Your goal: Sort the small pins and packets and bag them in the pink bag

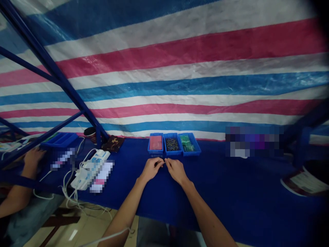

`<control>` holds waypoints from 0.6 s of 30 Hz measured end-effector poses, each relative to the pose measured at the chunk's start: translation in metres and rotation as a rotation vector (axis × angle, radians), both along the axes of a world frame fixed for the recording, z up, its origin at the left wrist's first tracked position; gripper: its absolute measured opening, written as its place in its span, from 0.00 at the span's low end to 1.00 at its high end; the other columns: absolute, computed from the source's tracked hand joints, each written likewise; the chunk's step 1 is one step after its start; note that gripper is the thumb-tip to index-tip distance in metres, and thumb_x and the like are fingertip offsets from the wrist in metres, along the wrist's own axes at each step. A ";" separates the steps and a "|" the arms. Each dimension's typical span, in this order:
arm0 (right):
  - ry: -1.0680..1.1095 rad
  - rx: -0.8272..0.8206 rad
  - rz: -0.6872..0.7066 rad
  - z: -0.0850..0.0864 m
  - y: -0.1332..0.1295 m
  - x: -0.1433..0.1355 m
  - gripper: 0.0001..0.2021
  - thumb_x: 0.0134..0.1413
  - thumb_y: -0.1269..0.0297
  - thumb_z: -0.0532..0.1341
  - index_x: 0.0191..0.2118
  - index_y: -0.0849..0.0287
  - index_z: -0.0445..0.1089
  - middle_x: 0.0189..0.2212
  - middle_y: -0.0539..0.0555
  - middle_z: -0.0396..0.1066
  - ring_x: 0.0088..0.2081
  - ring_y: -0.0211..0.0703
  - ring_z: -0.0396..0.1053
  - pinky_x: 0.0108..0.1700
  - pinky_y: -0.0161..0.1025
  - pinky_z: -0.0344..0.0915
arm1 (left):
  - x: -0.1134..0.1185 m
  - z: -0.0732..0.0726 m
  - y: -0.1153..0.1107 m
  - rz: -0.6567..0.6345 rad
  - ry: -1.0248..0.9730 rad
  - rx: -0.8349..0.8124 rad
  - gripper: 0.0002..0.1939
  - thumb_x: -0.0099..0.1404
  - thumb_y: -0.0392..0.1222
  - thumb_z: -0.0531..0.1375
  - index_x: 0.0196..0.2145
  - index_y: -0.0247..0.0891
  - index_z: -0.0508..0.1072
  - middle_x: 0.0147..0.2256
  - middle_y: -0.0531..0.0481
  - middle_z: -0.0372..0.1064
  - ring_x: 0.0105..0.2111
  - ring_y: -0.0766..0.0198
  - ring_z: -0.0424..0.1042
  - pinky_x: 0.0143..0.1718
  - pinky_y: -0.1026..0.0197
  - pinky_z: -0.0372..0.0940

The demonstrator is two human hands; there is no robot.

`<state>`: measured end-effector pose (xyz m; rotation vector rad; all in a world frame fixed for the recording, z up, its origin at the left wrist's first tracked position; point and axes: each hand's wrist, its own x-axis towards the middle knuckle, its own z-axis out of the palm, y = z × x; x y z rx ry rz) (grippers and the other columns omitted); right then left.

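So the biggest thing here is a striped tarp point(180, 51) in red, white and blue, hanging behind a blue table point(231, 192), with a blue metal frame point(46, 55) slanting down on the left. Over past the frame, a co-worker's arm point(28, 171) reaches toward a blue divided tray point(61, 140). There's a round container with a label point(305, 180) at the right edge, and a white power strip point(81, 181) in a mess of cables on the left. Left hand point(151, 168) and right hand point(176, 169) are up close together mid-table, fingertips basically meeting. Fingers on both look pinched together, but whatever's between them is too tiny to make out. Just beyond them sit three small blue bins side by side: the left bin point(155, 151) has pink pieces point(155, 142), the middle bin point(173, 152) has loose screws point(172, 144), and the right bin point(191, 153) has green packets point(187, 143).
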<state>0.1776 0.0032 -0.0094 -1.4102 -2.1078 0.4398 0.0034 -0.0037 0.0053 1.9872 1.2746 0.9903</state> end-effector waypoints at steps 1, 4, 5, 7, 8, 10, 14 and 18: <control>0.003 0.001 -0.013 0.000 0.000 0.000 0.21 0.71 0.58 0.47 0.28 0.56 0.69 0.25 0.52 0.74 0.28 0.41 0.72 0.30 0.35 0.50 | 0.000 0.001 0.000 0.001 0.000 -0.004 0.15 0.70 0.47 0.56 0.32 0.37 0.75 0.27 0.51 0.74 0.27 0.65 0.70 0.34 0.65 0.62; 0.070 0.016 0.002 0.004 -0.001 0.002 0.22 0.71 0.56 0.47 0.29 0.55 0.70 0.25 0.51 0.74 0.29 0.41 0.73 0.31 0.34 0.54 | 0.000 0.002 0.000 0.012 -0.009 -0.017 0.16 0.70 0.48 0.55 0.30 0.36 0.75 0.27 0.50 0.74 0.27 0.65 0.69 0.33 0.65 0.62; 0.113 0.025 0.023 0.005 -0.002 0.003 0.20 0.71 0.56 0.48 0.32 0.55 0.71 0.27 0.51 0.75 0.31 0.41 0.73 0.33 0.34 0.57 | -0.001 0.003 0.000 0.018 -0.020 -0.021 0.16 0.70 0.48 0.55 0.30 0.36 0.74 0.26 0.51 0.73 0.26 0.66 0.69 0.33 0.66 0.61; 0.215 0.048 0.069 0.007 -0.002 0.005 0.13 0.69 0.58 0.52 0.42 0.53 0.73 0.34 0.51 0.77 0.35 0.42 0.75 0.37 0.34 0.61 | -0.003 0.003 0.000 0.026 -0.048 -0.032 0.16 0.71 0.48 0.55 0.30 0.36 0.74 0.26 0.51 0.73 0.26 0.66 0.68 0.32 0.66 0.61; 0.259 0.059 0.087 0.008 -0.002 0.005 0.11 0.68 0.59 0.53 0.46 0.53 0.72 0.38 0.52 0.77 0.38 0.42 0.75 0.39 0.34 0.63 | -0.003 0.003 0.001 0.030 -0.060 -0.037 0.16 0.70 0.48 0.55 0.31 0.35 0.74 0.26 0.51 0.73 0.25 0.66 0.68 0.31 0.66 0.61; 0.316 0.076 0.112 0.008 -0.002 0.006 0.12 0.67 0.61 0.54 0.49 0.53 0.72 0.41 0.53 0.77 0.41 0.44 0.75 0.43 0.36 0.65 | -0.005 0.003 0.001 0.035 -0.074 -0.047 0.16 0.70 0.49 0.55 0.31 0.35 0.74 0.26 0.51 0.72 0.25 0.66 0.68 0.31 0.66 0.60; 0.334 0.081 0.126 0.009 -0.001 0.007 0.14 0.68 0.62 0.51 0.42 0.53 0.75 0.37 0.54 0.76 0.39 0.45 0.74 0.43 0.38 0.66 | -0.005 0.001 0.002 0.028 -0.066 -0.060 0.18 0.70 0.50 0.55 0.32 0.35 0.75 0.26 0.51 0.73 0.25 0.66 0.68 0.31 0.65 0.60; 0.307 0.092 0.089 0.008 0.000 0.007 0.13 0.68 0.62 0.51 0.39 0.54 0.73 0.35 0.54 0.76 0.37 0.45 0.74 0.41 0.38 0.64 | -0.004 -0.001 0.002 0.040 -0.065 -0.068 0.18 0.70 0.51 0.55 0.33 0.35 0.76 0.26 0.51 0.73 0.25 0.66 0.68 0.30 0.65 0.60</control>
